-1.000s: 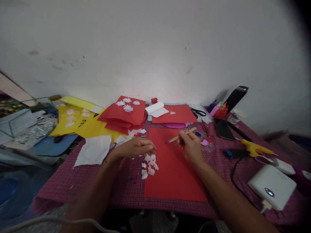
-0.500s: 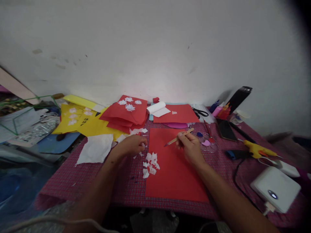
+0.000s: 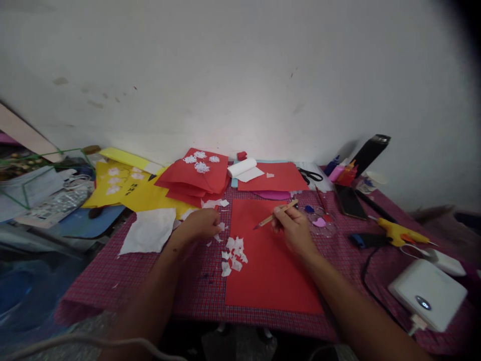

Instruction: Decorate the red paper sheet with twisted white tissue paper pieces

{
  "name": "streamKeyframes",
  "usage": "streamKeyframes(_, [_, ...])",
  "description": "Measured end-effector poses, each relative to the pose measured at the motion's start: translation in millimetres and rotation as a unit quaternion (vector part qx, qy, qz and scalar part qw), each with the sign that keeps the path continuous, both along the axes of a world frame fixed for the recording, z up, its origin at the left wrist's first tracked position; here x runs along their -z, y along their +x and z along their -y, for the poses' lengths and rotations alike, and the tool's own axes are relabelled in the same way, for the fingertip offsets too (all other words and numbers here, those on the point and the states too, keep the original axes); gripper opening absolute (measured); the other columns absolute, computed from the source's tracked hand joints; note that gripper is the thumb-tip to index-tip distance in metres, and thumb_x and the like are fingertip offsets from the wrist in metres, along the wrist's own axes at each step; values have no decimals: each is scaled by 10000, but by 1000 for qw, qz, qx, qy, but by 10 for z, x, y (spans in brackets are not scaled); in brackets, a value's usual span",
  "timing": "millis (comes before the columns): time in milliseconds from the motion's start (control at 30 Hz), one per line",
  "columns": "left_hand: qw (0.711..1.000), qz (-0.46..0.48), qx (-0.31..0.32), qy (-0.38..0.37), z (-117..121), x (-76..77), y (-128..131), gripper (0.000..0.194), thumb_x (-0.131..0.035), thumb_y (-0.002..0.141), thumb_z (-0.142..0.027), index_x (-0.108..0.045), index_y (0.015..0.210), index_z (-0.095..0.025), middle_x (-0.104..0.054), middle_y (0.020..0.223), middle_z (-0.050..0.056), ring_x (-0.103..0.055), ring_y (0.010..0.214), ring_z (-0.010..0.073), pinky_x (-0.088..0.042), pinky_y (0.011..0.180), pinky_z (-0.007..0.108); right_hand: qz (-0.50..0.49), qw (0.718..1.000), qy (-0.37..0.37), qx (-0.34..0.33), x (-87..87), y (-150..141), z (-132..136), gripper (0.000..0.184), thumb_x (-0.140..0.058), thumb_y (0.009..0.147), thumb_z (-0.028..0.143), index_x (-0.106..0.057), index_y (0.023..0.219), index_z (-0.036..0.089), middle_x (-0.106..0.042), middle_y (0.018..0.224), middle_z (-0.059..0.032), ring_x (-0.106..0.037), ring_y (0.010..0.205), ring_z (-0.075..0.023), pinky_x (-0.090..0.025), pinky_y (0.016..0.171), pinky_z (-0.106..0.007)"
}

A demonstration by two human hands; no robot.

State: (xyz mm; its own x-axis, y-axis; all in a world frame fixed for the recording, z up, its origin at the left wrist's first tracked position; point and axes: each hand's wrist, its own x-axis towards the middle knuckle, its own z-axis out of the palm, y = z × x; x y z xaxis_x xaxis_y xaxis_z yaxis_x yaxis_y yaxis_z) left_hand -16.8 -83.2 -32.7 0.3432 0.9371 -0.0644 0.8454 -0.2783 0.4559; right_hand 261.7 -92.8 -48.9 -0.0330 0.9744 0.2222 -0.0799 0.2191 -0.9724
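Observation:
My right hand (image 3: 294, 228) is closed around a thin wooden-handled paintbrush (image 3: 275, 214) whose tip hovers over a large red paper sheet (image 3: 268, 271) lying on the checkered tablecloth (image 3: 188, 286). My left hand (image 3: 201, 223) rests on the cloth left of the sheet, its fingers curled over small white paper scraps (image 3: 233, 253) at the sheet's left edge. Whether the fingers pinch a scrap is hidden. A clear paint palette (image 3: 319, 219) with pink, blue and red paint sits just right of my right hand.
Behind lie a stack of red sheets with white paper flowers (image 3: 197, 175), yellow sheets (image 3: 128, 190), white tissue (image 3: 148, 230), a paper roll (image 3: 242, 167), scissors (image 3: 310, 175) and paint bottles (image 3: 340, 170). To the right are a phone (image 3: 349, 200), a yellow glue gun (image 3: 398, 231) and a white power bank (image 3: 428, 293).
My left hand drew back to the left and away from me, off the scrap pile. My right hand with the brush stayed almost still.

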Motion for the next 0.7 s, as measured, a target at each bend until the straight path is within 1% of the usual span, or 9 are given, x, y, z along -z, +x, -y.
streamKeyframes(100, [998, -57, 1, 25, 3, -13, 13, 126, -592, 711, -236, -559, 603, -181, -574, 640, 28, -442, 556, 136, -234, 545, 266, 0, 1000, 1, -5, -8, -4, 4, 271, -622, 878, 382, -603, 684, 194, -578, 567, 14, -493, 479, -116, -380, 480, -249])
streamKeyframes(133, [998, -60, 6, 31, -2, -13, 14, 118, -583, 724, -237, -558, 624, -181, -584, 660, 30, -450, 566, 138, -233, 543, 266, -1, 1000, 2, -7, -9, -5, 4, 266, -623, 877, 380, -604, 689, 193, -581, 573, 14, -495, 481, -116, -382, 481, -249])
streamKeyframes(300, [998, -38, 13, 58, -29, 9, -20, 90, -563, 773, -250, -545, 717, -181, -605, 725, 28, -493, 637, 146, -269, 568, 254, -9, 1000, 3, -22, -4, -12, 2, 256, -629, 875, 369, -603, 696, 189, -592, 604, 12, -503, 484, -110, -388, 480, -244])
streamKeyframes(367, [997, -14, 21, 71, -27, -4, -32, 65, -543, 778, -218, -548, 727, -178, -606, 727, 19, -494, 639, 139, -278, 573, 248, -9, 1000, 2, -24, -1, -11, -1, 258, -632, 874, 366, -602, 691, 187, -593, 600, 11, -506, 483, -110, -388, 478, -243])
streamKeyframes(433, [996, 23, 22, 88, -26, -35, -32, 86, -522, 796, -212, -567, 733, -175, -610, 720, 11, -499, 636, 133, -290, 575, 243, -7, 1000, 2, -26, 2, -7, -3, 261, -633, 875, 365, -600, 689, 184, -593, 600, 9, -510, 487, -111, -393, 481, -244])
streamKeyframes(467, [994, 42, 10, 99, -29, -53, -26, 108, -515, 809, -221, -584, 740, -175, -617, 719, 10, -508, 639, 133, -300, 580, 242, -6, 1000, 2, -26, 3, -5, -4, 260, -633, 875, 365, -600, 692, 184, -592, 599, 9, -511, 489, -112, -395, 483, -244])
streamKeyframes(533, [988, 79, -41, 128, -47, -84, -10, 155, -512, 835, -256, -628, 772, -175, -645, 738, 14, -541, 668, 139, -330, 602, 243, -4, 1000, 4, -27, 4, -1, -6, 257, -631, 876, 366, -600, 699, 183, -593, 602, 9, -514, 495, -112, -399, 489, -244])
streamKeyframes(633, [964, 148, -147, 167, -93, -108, 10, 211, -528, 851, -324, -677, 835, -176, -686, 785, 23, -590, 713, 150, -382, 638, 245, -1, 1000, 10, -26, 6, -2, -8, 243, -628, 878, 361, -605, 713, 185, -585, 594, 16, -508, 496, -112, -396, 492, -244])
streamKeyframes(700, [947, 193, -191, 172, -111, -125, 12, 248, -544, 849, -375, -684, 851, -170, -690, 766, 21, -598, 695, 149, -403, 635, 243, 0, 1000, 16, -25, 9, -6, -7, 246, -622, 883, 355, -600, 704, 187, -577, 592, 21, -500, 493, -109, -387, 490, -243])
